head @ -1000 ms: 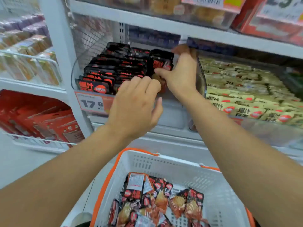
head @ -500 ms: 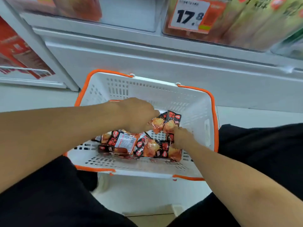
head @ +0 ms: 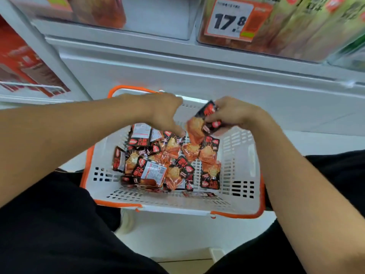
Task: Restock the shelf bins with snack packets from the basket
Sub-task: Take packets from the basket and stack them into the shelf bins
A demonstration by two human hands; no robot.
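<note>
From my head camera, looking down, a white perforated plastic basket with an orange rim (head: pixel 240 171) sits on the pale floor between my knees, which are in black trousers (head: pixel 59 224). A loose heap of small black-and-orange snack packets (head: pixel 158 163) lies in the bottom of the basket, some face up showing the orange snack picture, some flipped to their white printed backs.

My right hand (head: pixel 235 113) is above the far side of the basket, fingers pinched together on black-and-orange snack packets lifted clear of the heap (head: pixel 203 123); they hang tilted from my fingertips, and I cannot tell exactly how many I have. My left hand (head: pixel 164 113) reaches in from the left with its fingers curved downward, the tips touching the top of the heap just beside the lifted packets. I cannot tell whether those fingers have closed on anything, since the hand hides its own grip.

Past the basket rises the white base panel of the shelving (head: pixel 197 72). Above it, at the top right, a clear plastic shelf bin (head: pixel 296 46) holds pale green-and-yellow packets and carries an orange price label reading 17.8 (head: pixel 231 19). At the left edge, red cartons (head: pixel 23 64) stand behind a white wire rail.
</note>
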